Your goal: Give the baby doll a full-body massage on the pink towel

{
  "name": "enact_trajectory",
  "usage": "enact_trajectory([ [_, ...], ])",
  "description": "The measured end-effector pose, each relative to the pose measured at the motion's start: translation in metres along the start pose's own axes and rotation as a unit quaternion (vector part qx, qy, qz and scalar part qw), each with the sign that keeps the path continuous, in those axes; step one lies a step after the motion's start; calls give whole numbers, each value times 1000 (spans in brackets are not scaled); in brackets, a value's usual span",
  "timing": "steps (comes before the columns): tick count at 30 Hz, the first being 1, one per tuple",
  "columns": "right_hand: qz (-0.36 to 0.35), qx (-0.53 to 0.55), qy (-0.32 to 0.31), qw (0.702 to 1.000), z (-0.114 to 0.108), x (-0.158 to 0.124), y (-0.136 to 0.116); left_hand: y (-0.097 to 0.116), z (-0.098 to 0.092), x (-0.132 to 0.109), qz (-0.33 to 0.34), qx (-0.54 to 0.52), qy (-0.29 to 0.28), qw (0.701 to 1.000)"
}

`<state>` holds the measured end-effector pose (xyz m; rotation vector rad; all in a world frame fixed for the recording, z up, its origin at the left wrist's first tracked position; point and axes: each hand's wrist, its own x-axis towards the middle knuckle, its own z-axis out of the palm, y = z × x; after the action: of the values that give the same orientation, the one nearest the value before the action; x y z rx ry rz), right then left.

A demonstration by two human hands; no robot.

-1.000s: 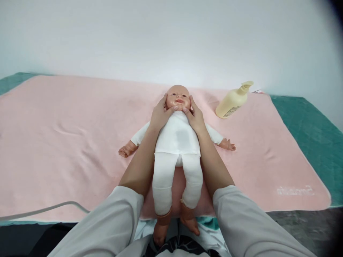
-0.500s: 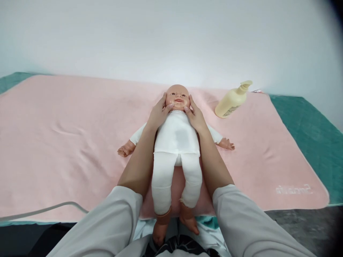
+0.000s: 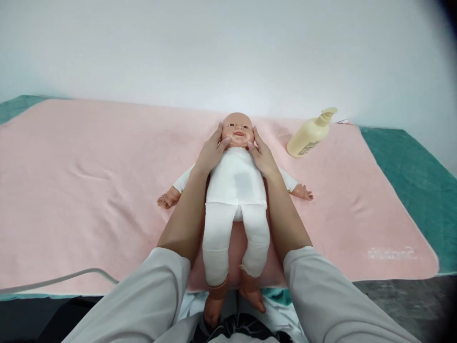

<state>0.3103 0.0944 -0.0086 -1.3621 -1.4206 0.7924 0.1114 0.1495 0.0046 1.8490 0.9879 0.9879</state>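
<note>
A baby doll [image 3: 235, 174] lies on its back on the pink mat, its head at the far end and its feet over the near edge, towards me. It has a white cloth body and bare plastic head, hands and feet. My left hand [image 3: 212, 148] cups one side of its head, the thumb on the cheek by the chin. On the opposite side my right hand [image 3: 262, 150] holds the head the same way, thumb near the jaw. The fingers of both hands curve back along the head, and their tips are partly hidden. My forearms run along both sides of the doll's body.
A yellow pump bottle [image 3: 307, 137] stands right of the doll's head. The pink mat [image 3: 89, 190] lies over a green cover [image 3: 410, 166], which shows at the sides. A pale wall [image 3: 214, 52] rises behind. A grey cable [image 3: 60, 277] crosses the mat's near left edge.
</note>
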Motion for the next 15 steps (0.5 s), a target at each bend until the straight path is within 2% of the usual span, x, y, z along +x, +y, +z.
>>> enact_trajectory([
  [9, -7, -8, -6, 1000, -1, -2, -5, 4, -1, 1, -23, 16, 3, 1000],
  [15, 17, 3, -1, 1000, 1, -3, -10, 6, 2, 1, -41, 1, 15, 999],
])
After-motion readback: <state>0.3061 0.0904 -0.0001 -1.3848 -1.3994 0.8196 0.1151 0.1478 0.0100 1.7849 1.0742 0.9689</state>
